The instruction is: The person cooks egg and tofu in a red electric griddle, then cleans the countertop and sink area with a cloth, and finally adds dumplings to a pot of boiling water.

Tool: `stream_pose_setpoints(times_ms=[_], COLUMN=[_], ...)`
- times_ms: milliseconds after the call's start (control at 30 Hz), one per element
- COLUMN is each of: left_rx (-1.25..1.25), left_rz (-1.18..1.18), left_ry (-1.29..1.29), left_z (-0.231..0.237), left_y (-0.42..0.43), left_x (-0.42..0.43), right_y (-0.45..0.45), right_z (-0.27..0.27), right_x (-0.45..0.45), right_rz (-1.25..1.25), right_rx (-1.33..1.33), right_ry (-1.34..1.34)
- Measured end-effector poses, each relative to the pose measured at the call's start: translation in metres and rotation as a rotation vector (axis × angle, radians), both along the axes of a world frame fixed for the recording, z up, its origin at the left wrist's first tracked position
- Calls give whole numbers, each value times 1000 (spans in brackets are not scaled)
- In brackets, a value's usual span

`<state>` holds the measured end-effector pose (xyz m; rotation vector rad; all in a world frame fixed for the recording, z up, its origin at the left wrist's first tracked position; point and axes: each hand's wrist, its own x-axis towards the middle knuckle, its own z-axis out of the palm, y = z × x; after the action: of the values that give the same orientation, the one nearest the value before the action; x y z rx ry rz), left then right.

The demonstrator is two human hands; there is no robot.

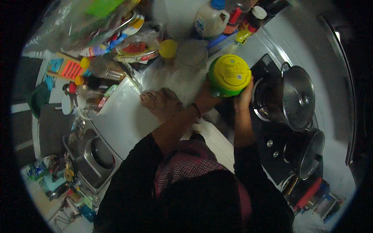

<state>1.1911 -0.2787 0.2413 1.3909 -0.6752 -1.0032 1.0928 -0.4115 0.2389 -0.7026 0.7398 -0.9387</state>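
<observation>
Both hands hold a green tub with a yellow screw lid point(231, 72), lid facing up towards me; the lid bears writing and printed codes. My left hand point(208, 94) is at its near left side, its fingers mostly hidden by the tub, with a dark band at the wrist. My right hand point(244, 94) wraps the right side, fingers along the green wall. Left of my left forearm, a brown lumpy thing point(161, 102) rests on the pale counter point(125, 113); blur hides what it is. Beyond it stands a large whitish, translucent container point(191, 55).
Right of the tub is a black hob point(271, 157) with a lidded pot point(298, 99) and a lidded pan point(311, 154). A steel sink point(96, 157) lies left. Bottles point(99, 83), plastic packets point(137, 52), a white jug point(211, 21) and a yellow-labelled jar point(250, 26) crowd the back.
</observation>
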Motion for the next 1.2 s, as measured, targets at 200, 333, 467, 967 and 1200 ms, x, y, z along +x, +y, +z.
stream_pose_setpoints(times_ms=[200,333,467,967,1200], left_rx=[-78,134,173,189,210], left_rz=[27,-71,189,799,758], left_ry=[-194,-131,174,175,156], left_z=[46,80,109,67,29], left_y=[58,141,227,436,469], left_x=[-24,-20,-3,64,71], right_y=[71,145,217,383,393], right_z=[48,74,73,42,18], right_x=[-43,-45,-13,125,131], right_rz=[-10,86,378,968,990], right_rx=[-3,-108,-193,-339,-491], right_ry=[35,81,206,126,185])
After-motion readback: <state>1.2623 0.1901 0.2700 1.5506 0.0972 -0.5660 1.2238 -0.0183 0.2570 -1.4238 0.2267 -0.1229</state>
